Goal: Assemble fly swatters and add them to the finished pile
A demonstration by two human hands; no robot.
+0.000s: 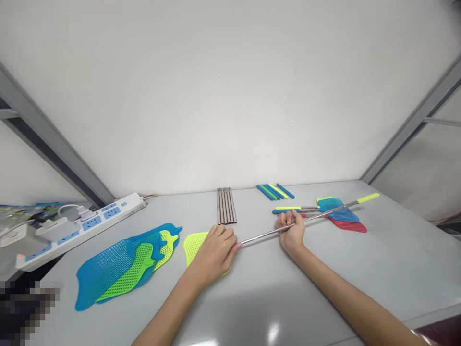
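Note:
A long telescopic metal rod (264,234) with a yellow-green grip (368,198) slants across the front of me, fully drawn out. My right hand (292,229) is closed around its middle. At the rod's left end, my left hand (218,252) is closed where it meets a yellow-green mesh fly swatter head (194,244). That hand covers much of the swatter head and the joint. Beyond my right hand lie assembled fly swatters with blue (338,209) and red (347,223) heads, collapsed short; the rod passes above them.
Loose blue, green and yellow swatter heads (104,269) overlap on the left of the grey table (403,269). Several metal tubes (226,205) lie side by side near the wall, with coloured grips (275,191) to their right. A power strip (122,205) with plugs runs along the left.

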